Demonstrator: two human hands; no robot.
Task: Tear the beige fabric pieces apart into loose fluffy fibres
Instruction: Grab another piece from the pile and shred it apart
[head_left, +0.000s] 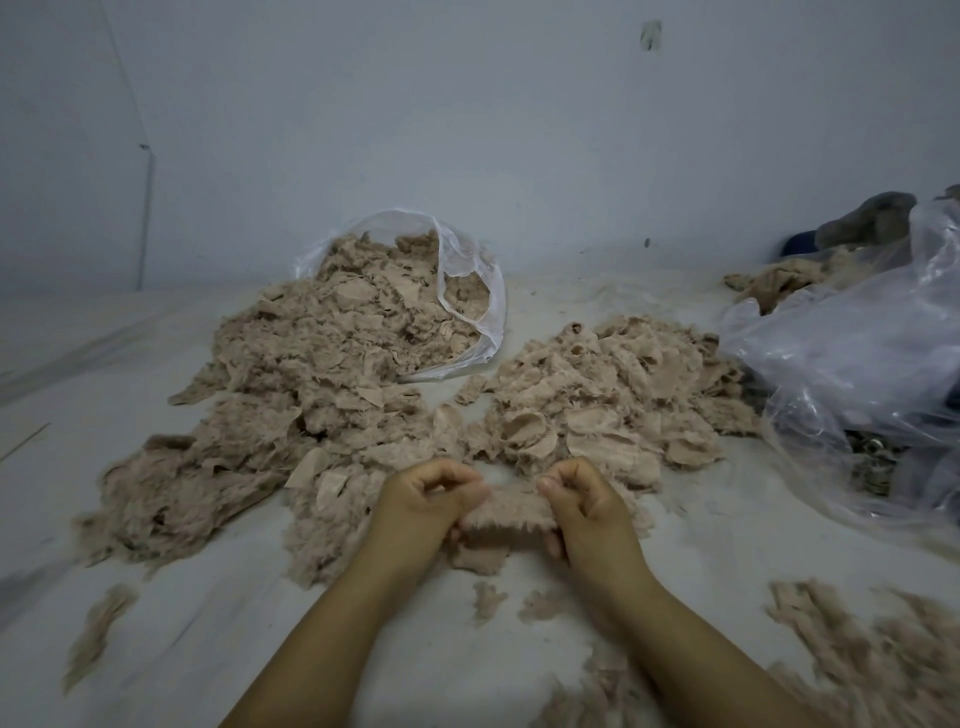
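Beige fabric piece (511, 512), fuzzy at the edges, stretched between both hands low in the centre of the frame. Left hand (431, 496) pinches its left end, fingers curled into a tight grip; right hand (584, 501) pinches the right end the same way, thumb on top. Both forearms enter from the bottom edge. A frayed part of the piece hangs below the hands and touches the white surface (727, 545).

Small loose tufts (488, 597) lie on the surface just below the hands. Left of the hands, a broad fluffy heap (270, 415) spreads from centre left down toward lower left, running up into an open clear bag (467, 291) lying on its side at upper centre, partly filled with the same beige stuff. Right of centre, just above the hands, a second pile of flatter fabric pieces (597, 395), woven texture visible on several.

Lower right corner: more loose fibres (872, 654), blurred. Lower left: a thin strand of fluff (98, 629), apart from the rest.

Right edge: crumpled clear plastic sheeting (852, 364), with beige scraps (779, 280) and grey cloth (867, 218) behind it. Pale wall (467, 130) across the top half.
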